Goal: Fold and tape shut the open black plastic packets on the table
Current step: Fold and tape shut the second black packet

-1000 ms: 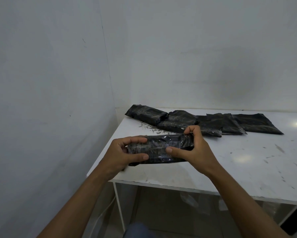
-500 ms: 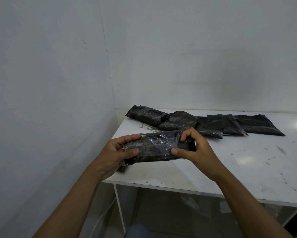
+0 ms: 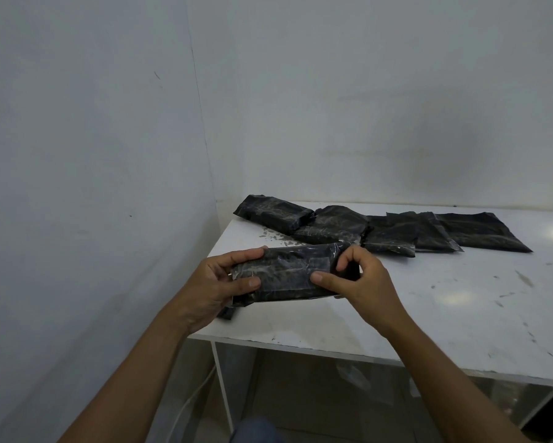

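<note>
As the black packet (image 3: 288, 273) lies lengthwise left to right over the table's (image 3: 460, 298) near left corner, the left hand (image 3: 217, 282) grips its left end and the right hand (image 3: 361, 282) pinches its right end, neither nearer, with other packets (image 3: 332, 225) along the far edge.

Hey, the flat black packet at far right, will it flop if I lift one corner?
Probably floppy: the far right packet lies thin and flat on the table. Likely slippery, since its plastic looks glossy. Flat, so unlikely to roll.
</note>
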